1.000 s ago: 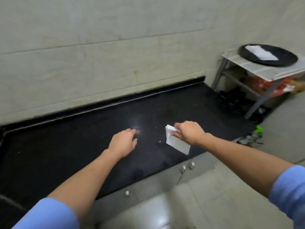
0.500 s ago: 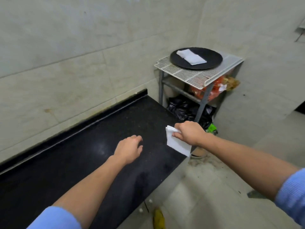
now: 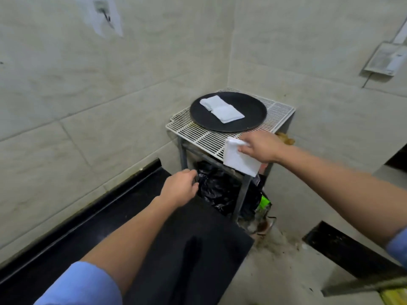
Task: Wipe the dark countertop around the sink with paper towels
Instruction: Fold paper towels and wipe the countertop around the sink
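My right hand [image 3: 261, 146] pinches a folded white paper towel [image 3: 239, 159], held in the air in front of the wire rack's near edge. My left hand [image 3: 179, 188] hovers empty with loosely curled fingers above the right end of the dark countertop [image 3: 180, 249]. More folded white paper towels [image 3: 221, 108] lie on a round black tray [image 3: 242, 106] on top of the rack. No sink is in view.
A white wire rack [image 3: 198, 130] on a metal frame stands in the tiled corner, right of the counter's end. Black plastic bags [image 3: 218, 190] fill the space under it. Litter and a green object [image 3: 263, 203] lie on the dirty floor by its legs.
The view has swung right, from the counter's middle to its end and the rack. My right hand has carried the towel off the counter toward the rack; my left hand followed to the counter's end.
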`<state>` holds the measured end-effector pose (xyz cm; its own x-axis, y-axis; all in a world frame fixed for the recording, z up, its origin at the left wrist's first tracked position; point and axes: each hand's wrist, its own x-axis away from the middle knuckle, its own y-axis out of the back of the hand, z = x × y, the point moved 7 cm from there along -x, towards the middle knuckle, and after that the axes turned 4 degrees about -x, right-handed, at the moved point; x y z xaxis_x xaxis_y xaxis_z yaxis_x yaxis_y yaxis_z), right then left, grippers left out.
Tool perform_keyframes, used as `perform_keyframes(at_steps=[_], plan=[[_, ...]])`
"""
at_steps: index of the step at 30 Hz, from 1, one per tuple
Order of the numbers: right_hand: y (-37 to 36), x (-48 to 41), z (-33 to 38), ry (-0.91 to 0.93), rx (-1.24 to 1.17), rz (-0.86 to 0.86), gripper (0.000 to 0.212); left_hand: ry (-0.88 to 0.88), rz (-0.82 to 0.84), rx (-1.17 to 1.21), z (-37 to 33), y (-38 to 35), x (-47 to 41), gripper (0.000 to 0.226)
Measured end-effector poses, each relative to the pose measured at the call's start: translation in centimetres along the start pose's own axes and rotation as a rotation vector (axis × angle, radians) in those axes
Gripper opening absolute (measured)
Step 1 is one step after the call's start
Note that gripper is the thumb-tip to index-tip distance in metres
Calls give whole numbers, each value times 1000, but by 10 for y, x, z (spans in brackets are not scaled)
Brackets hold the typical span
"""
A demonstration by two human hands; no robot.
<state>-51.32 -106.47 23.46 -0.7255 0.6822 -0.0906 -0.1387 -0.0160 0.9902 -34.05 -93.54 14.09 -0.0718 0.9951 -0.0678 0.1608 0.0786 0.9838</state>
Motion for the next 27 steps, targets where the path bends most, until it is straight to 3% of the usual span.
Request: perform_keyframes(at_steps=[5, 14, 20, 27], plan=[[6, -78, -59, 41, -32, 54, 9, 36, -45, -5, -13, 1, -71, 28], [44, -233, -148, 205, -130, 16, 21, 225, -218, -6, -28, 17, -220, 25], [39, -318, -151, 332, -164, 91, 16, 391, -164, -56, -25, 8, -267, 31], [-19, -392, -136, 378, -150, 259, 23, 501, -111, -82, -10, -12, -274, 30]])
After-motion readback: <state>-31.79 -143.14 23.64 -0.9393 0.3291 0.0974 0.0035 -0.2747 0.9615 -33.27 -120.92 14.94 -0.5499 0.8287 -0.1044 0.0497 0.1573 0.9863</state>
